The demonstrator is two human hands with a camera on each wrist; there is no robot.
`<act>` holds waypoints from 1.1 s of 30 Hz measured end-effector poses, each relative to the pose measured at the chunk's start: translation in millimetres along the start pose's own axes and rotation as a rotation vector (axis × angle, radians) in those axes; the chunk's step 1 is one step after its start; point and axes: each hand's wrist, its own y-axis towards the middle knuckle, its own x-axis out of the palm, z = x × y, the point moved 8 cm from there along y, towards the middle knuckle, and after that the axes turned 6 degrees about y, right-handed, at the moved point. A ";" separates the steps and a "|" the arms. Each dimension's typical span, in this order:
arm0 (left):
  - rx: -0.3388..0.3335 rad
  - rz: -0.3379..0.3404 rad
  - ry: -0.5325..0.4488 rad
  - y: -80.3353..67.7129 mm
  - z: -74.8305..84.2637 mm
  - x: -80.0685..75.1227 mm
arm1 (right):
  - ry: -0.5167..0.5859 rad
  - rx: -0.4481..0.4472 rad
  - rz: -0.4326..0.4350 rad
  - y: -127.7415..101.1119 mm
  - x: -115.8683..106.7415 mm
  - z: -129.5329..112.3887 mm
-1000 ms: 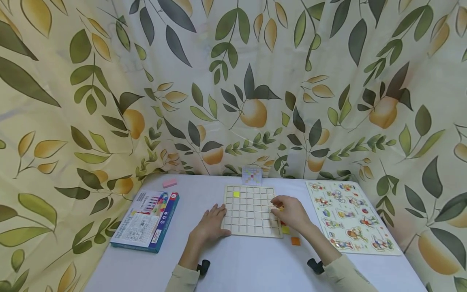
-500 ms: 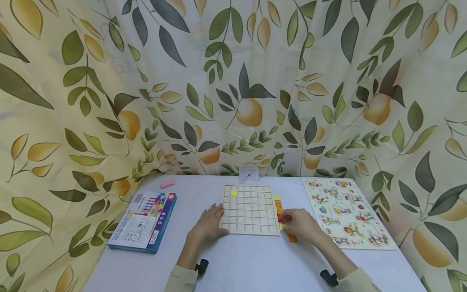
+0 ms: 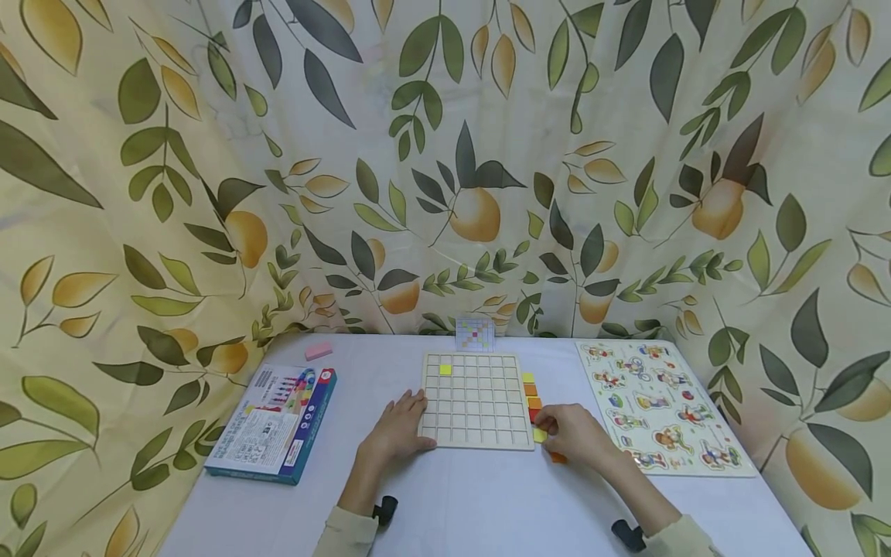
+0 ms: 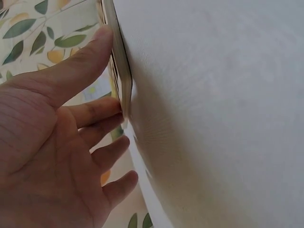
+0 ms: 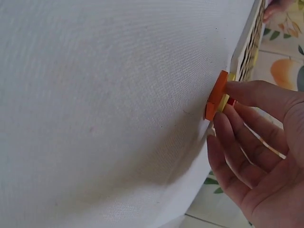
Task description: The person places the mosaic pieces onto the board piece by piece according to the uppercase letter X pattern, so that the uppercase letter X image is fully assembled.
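A wooden grid board lies at the table's middle, with one yellow tile in a cell near its far left corner. My left hand rests flat on the table, straight fingers against the board's near left edge. A row of loose tiles, yellow, orange and red, lies along the board's right side. My right hand is at the near end of that row, thumb and forefinger pinching a small yellow tile. An orange tile lies right beside it under the palm.
A blue game box sits at the left, a pink eraser behind it. A coloured pattern card stands behind the board. A picture puzzle board covers the right side. Leaf-print curtains surround the white table.
My right hand has come off the board's right edge and moved nearer, down to the loose tiles beside its near right corner. The left hand has stayed put.
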 end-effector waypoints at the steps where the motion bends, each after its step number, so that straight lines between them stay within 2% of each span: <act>1: -0.001 0.002 0.001 -0.4 0.1 -0.2 | 0.003 0.004 -0.002 0.0 0.3 0.5; 8: -0.026 -0.004 0.004 -5.1 -2.4 -2.9 | 0.013 -0.012 0.007 -0.5 -2.7 -1.2; 16: -0.019 0.004 -0.032 -8.2 -5.9 -5.6 | 0.016 -0.061 0.043 6.7 -10.3 -12.4; 26: -0.014 0.008 -0.044 -3.5 -9.1 -4.6 | 0.032 -0.191 0.094 35.7 -9.9 -43.1; 33: -0.027 0.010 -0.040 -1.4 -9.6 -2.7 | 0.077 -0.219 0.089 64.3 -1.6 -62.8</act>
